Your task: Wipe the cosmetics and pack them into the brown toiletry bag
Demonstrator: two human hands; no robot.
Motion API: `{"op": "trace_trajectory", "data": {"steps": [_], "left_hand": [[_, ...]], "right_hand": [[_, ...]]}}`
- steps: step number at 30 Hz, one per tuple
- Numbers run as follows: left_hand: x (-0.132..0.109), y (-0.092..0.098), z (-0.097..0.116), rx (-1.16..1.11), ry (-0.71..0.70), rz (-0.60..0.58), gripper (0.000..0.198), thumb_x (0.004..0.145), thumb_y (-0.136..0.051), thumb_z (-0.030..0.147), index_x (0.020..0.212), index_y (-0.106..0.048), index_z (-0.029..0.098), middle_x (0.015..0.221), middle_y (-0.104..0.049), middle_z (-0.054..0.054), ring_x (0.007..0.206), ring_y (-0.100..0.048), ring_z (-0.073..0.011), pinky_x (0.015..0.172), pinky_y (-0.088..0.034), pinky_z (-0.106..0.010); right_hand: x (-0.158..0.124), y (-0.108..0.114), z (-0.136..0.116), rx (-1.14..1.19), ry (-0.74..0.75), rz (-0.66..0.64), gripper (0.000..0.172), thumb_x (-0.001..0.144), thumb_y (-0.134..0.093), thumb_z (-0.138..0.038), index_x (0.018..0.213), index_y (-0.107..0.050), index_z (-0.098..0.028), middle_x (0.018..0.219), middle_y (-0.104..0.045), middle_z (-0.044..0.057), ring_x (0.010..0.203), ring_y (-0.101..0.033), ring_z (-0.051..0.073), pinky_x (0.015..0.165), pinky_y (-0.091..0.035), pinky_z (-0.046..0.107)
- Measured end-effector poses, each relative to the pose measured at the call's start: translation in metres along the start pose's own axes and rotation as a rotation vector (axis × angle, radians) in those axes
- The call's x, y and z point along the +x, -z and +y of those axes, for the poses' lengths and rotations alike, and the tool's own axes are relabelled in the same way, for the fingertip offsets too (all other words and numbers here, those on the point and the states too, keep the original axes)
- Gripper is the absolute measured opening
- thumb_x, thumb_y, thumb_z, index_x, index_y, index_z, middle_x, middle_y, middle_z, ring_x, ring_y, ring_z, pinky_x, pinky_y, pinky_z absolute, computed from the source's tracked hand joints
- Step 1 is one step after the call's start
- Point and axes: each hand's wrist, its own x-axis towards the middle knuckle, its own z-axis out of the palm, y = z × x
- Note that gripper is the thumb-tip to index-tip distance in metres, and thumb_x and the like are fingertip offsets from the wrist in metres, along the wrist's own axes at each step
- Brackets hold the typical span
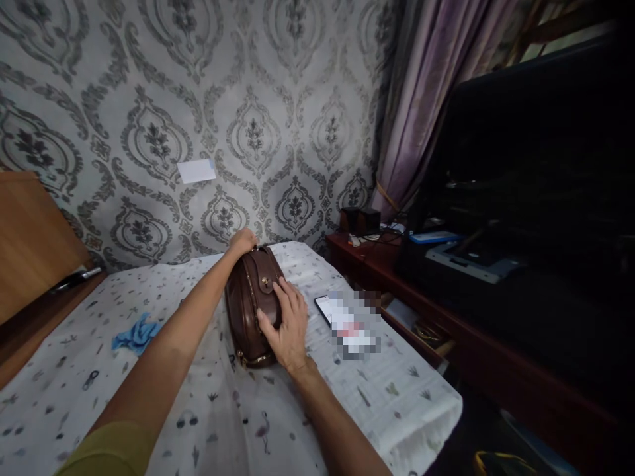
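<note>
A brown leather handbag (241, 314) with gold-coloured zips and a small clasp flap lies on a white printed cover. My left hand (243, 242) is closed at the bag's far end, near the wall; its fingertips are mostly hidden, and exactly which part of the bag they grip is unclear. My right hand (288, 320) rests on the bag's right side, with its fingers spread near the clasp and the thumb across the leather. Right of that hand lies a phone (325, 307), its lit screen partly blurred out.
A crumpled blue cloth (136, 334) lies left of my left forearm on the printed cover (387, 413). To the right stands a dark red desk (362, 254) with an open drawer (417, 330). Wooden furniture (37, 238) borders the left, and a patterned wall (297, 119) the back.
</note>
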Motion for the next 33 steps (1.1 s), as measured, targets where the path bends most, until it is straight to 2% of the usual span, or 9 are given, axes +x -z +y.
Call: {"op": "trace_trajectory", "data": {"steps": [7, 15, 19, 22, 24, 26, 29, 33], "left_hand": [[-0.002, 0.003, -0.003, -0.185, 0.094, 0.081, 0.037, 0.095, -0.063, 0.036, 0.127, -0.059, 0.017, 0.127, -0.062, -0.010, 0.109, -0.064, -0.0238, 0.090, -0.057, -0.044], [-0.008, 0.000, -0.008, -0.502, 0.000, 0.147, 0.037, 0.096, -0.062, 0.037, 0.126, -0.059, 0.016, 0.126, -0.062, -0.010, 0.106, -0.065, -0.0233, 0.089, -0.057, -0.044], [-0.014, 0.004, -0.010, -0.584, -0.064, 0.116, 0.032, 0.093, -0.063, 0.040, 0.107, -0.067, 0.012, 0.098, -0.070, -0.008, 0.087, -0.067, -0.0189, 0.077, -0.056, -0.034], [-0.018, 0.008, -0.010, -0.606, -0.107, 0.074, 0.033, 0.077, -0.074, 0.038, 0.098, -0.070, 0.014, 0.075, -0.067, -0.002, 0.071, -0.065, -0.0162, 0.066, -0.051, -0.026], [-0.020, 0.010, -0.011, -0.603, -0.129, 0.044, 0.037, 0.064, -0.080, 0.034, 0.095, -0.071, 0.016, 0.067, -0.064, 0.002, 0.065, -0.062, -0.0151, 0.062, -0.047, -0.025], [-0.020, 0.011, -0.011, -0.591, -0.141, 0.017, 0.033, 0.057, -0.081, 0.030, 0.085, -0.071, 0.016, 0.061, -0.062, 0.004, 0.060, -0.059, -0.0144, 0.059, -0.045, -0.024], [-0.019, 0.009, -0.011, -0.565, -0.141, 0.005, 0.021, 0.057, -0.077, 0.030, 0.067, -0.066, 0.015, 0.055, -0.059, 0.003, 0.056, -0.056, -0.0143, 0.058, -0.042, -0.025], [-0.016, 0.003, -0.010, -0.562, -0.132, 0.063, 0.019, 0.062, -0.072, 0.034, 0.064, -0.063, 0.017, 0.059, -0.065, 0.001, 0.062, -0.060, -0.0160, 0.062, -0.044, -0.025]], "right_hand": [[0.001, 0.001, 0.000, -0.012, -0.007, -0.016, 0.051, 0.089, -0.061, -0.037, 0.137, -0.056, -0.020, 0.143, -0.058, 0.012, 0.132, -0.047, 0.030, 0.108, -0.040, 0.052], [0.002, 0.002, -0.003, -0.077, -0.048, -0.047, 0.051, 0.090, -0.060, -0.039, 0.138, -0.055, -0.022, 0.148, -0.052, 0.011, 0.134, -0.045, 0.031, 0.108, -0.040, 0.052], [0.002, 0.002, -0.002, -0.086, -0.055, -0.066, 0.052, 0.091, -0.058, -0.040, 0.139, -0.054, -0.021, 0.149, -0.051, 0.011, 0.134, -0.044, 0.032, 0.108, -0.040, 0.053], [0.002, 0.002, -0.002, -0.074, -0.042, -0.047, 0.052, 0.091, -0.058, -0.040, 0.138, -0.054, -0.020, 0.148, -0.052, 0.012, 0.132, -0.045, 0.032, 0.107, -0.041, 0.053], [0.002, 0.002, -0.002, -0.064, -0.035, -0.036, 0.051, 0.092, -0.058, -0.040, 0.138, -0.054, -0.020, 0.147, -0.053, 0.012, 0.132, -0.045, 0.031, 0.107, -0.041, 0.052], [0.003, 0.002, -0.002, -0.059, -0.036, -0.033, 0.052, 0.092, -0.058, -0.041, 0.139, -0.053, -0.021, 0.147, -0.054, 0.012, 0.132, -0.045, 0.031, 0.107, -0.041, 0.053], [0.003, 0.003, -0.002, -0.060, -0.029, -0.033, 0.052, 0.092, -0.058, -0.041, 0.140, -0.053, -0.021, 0.145, -0.055, 0.012, 0.132, -0.046, 0.031, 0.106, -0.041, 0.052], [0.003, 0.003, -0.002, -0.072, -0.018, -0.036, 0.053, 0.091, -0.059, -0.039, 0.140, -0.054, -0.021, 0.144, -0.056, 0.012, 0.131, -0.046, 0.030, 0.106, -0.042, 0.051]]}}
